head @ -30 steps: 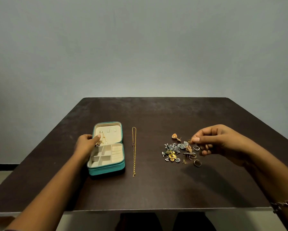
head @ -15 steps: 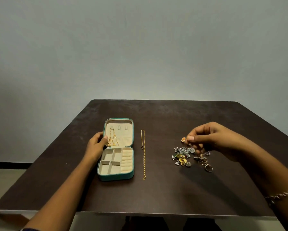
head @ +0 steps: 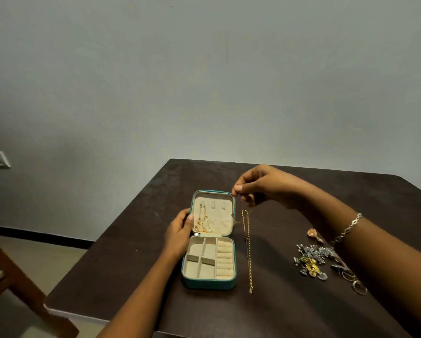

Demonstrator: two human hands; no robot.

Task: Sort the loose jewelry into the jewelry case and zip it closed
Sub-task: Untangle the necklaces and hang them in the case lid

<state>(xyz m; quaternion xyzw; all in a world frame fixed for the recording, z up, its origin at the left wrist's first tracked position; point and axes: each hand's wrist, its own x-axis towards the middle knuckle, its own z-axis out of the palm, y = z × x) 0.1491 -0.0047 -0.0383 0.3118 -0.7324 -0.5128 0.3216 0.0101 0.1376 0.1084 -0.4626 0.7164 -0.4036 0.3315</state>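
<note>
Head view shows your left hand [head: 180,236] gripping the left edge of the teal jewelry case [head: 209,284] where lid meets base, thumb on the lid's rim. The case lies open on the dark table [head: 277,318], with the lid laid back away from you. A gold necklace [head: 202,222] hangs from the leftmost hook on the lid's cream lining.

Your right hand [head: 263,186] hovers at the lid's far right corner, thumb and forefinger pinching a small piece [head: 234,188] too tiny to identify.

A gold chain [head: 247,250] lies straight just right of the case, not touching it. Well to the right, partly behind your right forearm, sits the heap of loose jewelry [head: 312,262]. It has a copper-coloured earring [head: 313,232] at its far side and rings [head: 359,287] at its near side. A silver bracelet [head: 349,228] circles your right wrist.
</note>
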